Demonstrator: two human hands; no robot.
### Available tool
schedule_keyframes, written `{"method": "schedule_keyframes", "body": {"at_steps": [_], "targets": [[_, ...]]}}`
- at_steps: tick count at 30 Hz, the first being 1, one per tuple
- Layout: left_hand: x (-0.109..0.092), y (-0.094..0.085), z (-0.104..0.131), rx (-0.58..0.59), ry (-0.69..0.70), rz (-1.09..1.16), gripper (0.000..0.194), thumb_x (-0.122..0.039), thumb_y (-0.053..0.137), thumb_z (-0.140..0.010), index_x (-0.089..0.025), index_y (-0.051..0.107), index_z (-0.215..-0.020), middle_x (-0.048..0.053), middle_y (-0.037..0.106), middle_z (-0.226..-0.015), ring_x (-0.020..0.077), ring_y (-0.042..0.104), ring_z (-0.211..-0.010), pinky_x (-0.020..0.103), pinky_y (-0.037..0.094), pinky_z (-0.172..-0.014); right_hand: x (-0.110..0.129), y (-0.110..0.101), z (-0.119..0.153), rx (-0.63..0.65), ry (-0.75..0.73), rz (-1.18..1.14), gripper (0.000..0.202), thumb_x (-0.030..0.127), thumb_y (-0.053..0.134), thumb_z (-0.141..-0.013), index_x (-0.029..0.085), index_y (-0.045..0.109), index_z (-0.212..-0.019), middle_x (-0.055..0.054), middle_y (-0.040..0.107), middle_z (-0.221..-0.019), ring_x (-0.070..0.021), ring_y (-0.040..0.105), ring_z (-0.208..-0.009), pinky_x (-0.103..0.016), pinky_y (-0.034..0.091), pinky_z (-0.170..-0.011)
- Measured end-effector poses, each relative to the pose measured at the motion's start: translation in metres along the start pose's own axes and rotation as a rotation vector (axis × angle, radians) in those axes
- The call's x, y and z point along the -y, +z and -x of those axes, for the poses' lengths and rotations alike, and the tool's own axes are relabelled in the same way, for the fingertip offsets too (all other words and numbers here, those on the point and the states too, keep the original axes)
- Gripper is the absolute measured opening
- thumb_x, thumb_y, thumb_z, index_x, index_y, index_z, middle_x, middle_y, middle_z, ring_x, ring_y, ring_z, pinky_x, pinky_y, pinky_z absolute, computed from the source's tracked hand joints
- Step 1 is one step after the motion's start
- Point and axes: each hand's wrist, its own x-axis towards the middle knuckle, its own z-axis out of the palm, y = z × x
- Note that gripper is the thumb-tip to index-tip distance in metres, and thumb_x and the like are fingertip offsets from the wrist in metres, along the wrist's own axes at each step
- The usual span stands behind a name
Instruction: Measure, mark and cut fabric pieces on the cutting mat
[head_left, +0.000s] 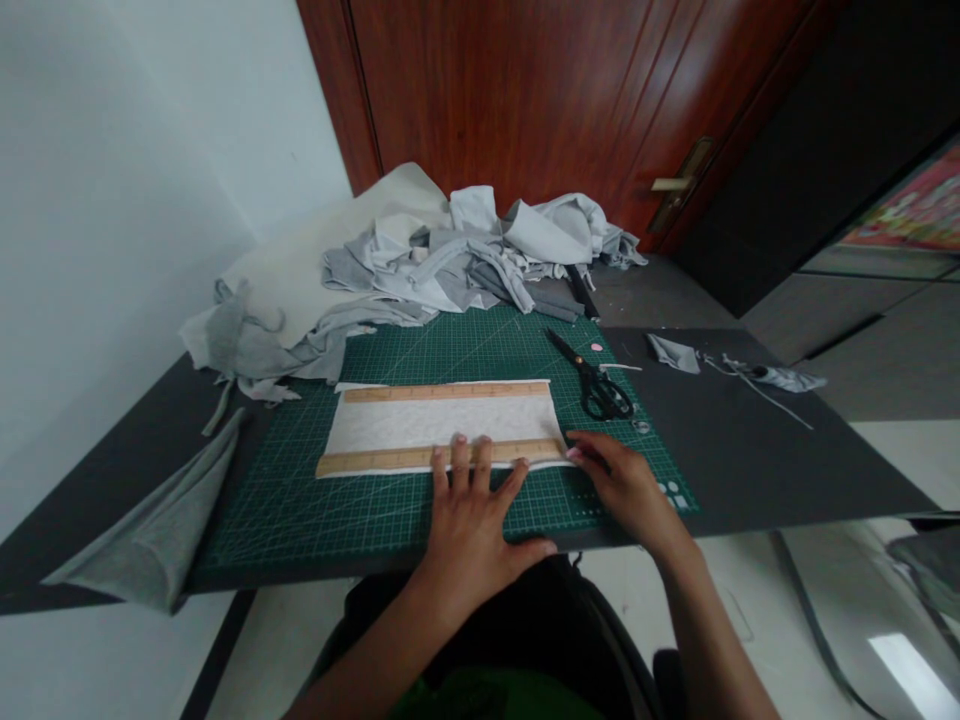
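A white fabric piece (442,421) lies flat on the green cutting mat (292,515). Across its near edge runs a wooden ruler (382,460), and a second wooden ruler (442,393) lies along its far edge. My left hand (474,520) is open, its spread fingertips pressing on the near ruler. At that ruler's right end, the thumb and fingers of my right hand (621,485) are pinched together by the fabric's corner. A small pinkish spot shows at these fingertips, too small to name. Black-handled scissors (592,383) rest on the mat beyond my right hand.
Heaped grey and white fabric scraps (465,260) cover the table's back. A folded grey cloth (161,520) hangs over the left front edge. A pink disc (596,347) lies near the scissors, and grey scraps (675,353) with strings lie at right. Behind stands a wooden door (495,90).
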Motion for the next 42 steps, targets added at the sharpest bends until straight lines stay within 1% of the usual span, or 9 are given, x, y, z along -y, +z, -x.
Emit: {"method": "schedule_keyframes", "body": {"at_steps": [5, 10, 13, 16, 20, 24, 31, 35, 42], "targets": [[0.001, 0.001, 0.000, -0.012, 0.005, 0.004, 0.098, -0.096, 0.053, -0.071, -0.044, 0.042, -0.154, 0.007, 0.030, -0.168, 0.0483, 0.010, -0.157, 0.071, 0.004, -0.124, -0.003, -0.003, 0.000, -0.092, 0.022, 0.053, 0.016, 0.035, 0.055, -0.100, 0.024, 0.066, -0.103, -0.009, 0.076, -0.105, -0.0268, 0.071, -0.101, -0.039, 0.053, -0.092], [0.000, 0.002, 0.000, -0.022, 0.006, -0.002, 0.098, -0.095, 0.055, -0.070, -0.043, 0.044, -0.152, 0.007, 0.031, -0.168, 0.0499, 0.013, -0.156, 0.072, 0.006, -0.123, -0.002, -0.002, 0.001, -0.128, 0.069, -0.070, 0.016, 0.038, 0.048, -0.104, 0.024, 0.056, -0.106, -0.008, 0.074, -0.101, -0.0224, 0.071, -0.088, -0.035, 0.054, -0.082], [0.001, 0.002, 0.001, -0.048, 0.019, -0.009, 0.095, -0.094, 0.053, -0.073, -0.042, 0.044, -0.153, 0.008, 0.031, -0.168, 0.0493, 0.014, -0.156, 0.071, 0.008, -0.123, -0.001, 0.001, 0.000, -0.127, 0.034, -0.060, 0.017, 0.039, 0.055, -0.100, 0.023, 0.061, -0.099, -0.006, 0.072, -0.092, -0.0224, 0.069, -0.083, -0.035, 0.053, -0.079], [0.001, 0.003, 0.002, -0.062, 0.024, -0.016, 0.096, -0.093, 0.055, -0.073, -0.042, 0.044, -0.153, 0.008, 0.032, -0.168, 0.0493, 0.016, -0.155, 0.071, 0.009, -0.123, -0.002, 0.002, 0.000, -0.117, 0.048, -0.083, 0.019, 0.040, 0.064, -0.095, 0.022, 0.067, -0.099, -0.007, 0.073, -0.094, -0.0239, 0.070, -0.087, -0.036, 0.054, -0.082], [0.001, 0.004, 0.002, -0.070, 0.027, -0.024, 0.096, -0.093, 0.057, -0.072, -0.042, 0.044, -0.153, 0.008, 0.031, -0.168, 0.0495, 0.016, -0.155, 0.071, 0.009, -0.122, -0.008, 0.002, -0.001, -0.117, 0.083, -0.104, 0.023, 0.044, 0.066, -0.094, 0.022, 0.073, -0.099, -0.007, 0.076, -0.097, -0.0259, 0.071, -0.091, -0.040, 0.055, -0.085], [0.002, 0.005, 0.003, -0.069, 0.029, -0.022, 0.095, -0.093, 0.054, -0.074, -0.042, 0.043, -0.154, 0.009, 0.031, -0.167, 0.0495, 0.016, -0.155, 0.071, 0.009, -0.122, -0.010, 0.005, -0.002, -0.175, 0.099, -0.155, 0.028, 0.043, 0.069, -0.092, 0.023, 0.073, -0.111, -0.007, 0.077, -0.096, -0.0257, 0.073, -0.089, -0.040, 0.056, -0.085], [0.002, 0.005, 0.002, -0.069, 0.032, -0.022, 0.095, -0.093, 0.051, -0.075, -0.042, 0.042, -0.154, 0.011, 0.032, -0.167, 0.0497, 0.015, -0.155, 0.072, 0.009, -0.122, -0.011, 0.005, -0.003, -0.224, 0.000, -0.027, 0.017, 0.038, 0.067, -0.095, 0.023, 0.075, -0.099, -0.007, 0.078, -0.099, -0.0257, 0.073, -0.092, -0.040, 0.055, -0.088], [0.002, 0.004, 0.002, -0.069, 0.033, -0.029, 0.096, -0.094, 0.053, -0.074, -0.042, 0.043, -0.154, 0.010, 0.032, -0.167, 0.0499, 0.015, -0.155, 0.071, 0.008, -0.122, -0.013, 0.005, -0.001, -0.262, 0.047, -0.054, 0.021, 0.037, 0.065, -0.096, 0.022, 0.072, -0.108, -0.008, 0.079, -0.099, -0.0256, 0.075, -0.089, -0.039, 0.058, -0.084], [0.001, 0.002, 0.001, -0.052, 0.020, -0.021, 0.096, -0.094, 0.054, -0.073, -0.042, 0.044, -0.153, 0.009, 0.033, -0.166, 0.0500, 0.016, -0.155, 0.071, 0.008, -0.122, -0.008, 0.000, 0.000, -0.171, -0.117, 0.053, 0.011, 0.028, 0.064, -0.097, 0.024, 0.074, -0.099, -0.005, 0.077, -0.099, -0.0235, 0.073, -0.094, -0.037, 0.057, -0.088]]}}
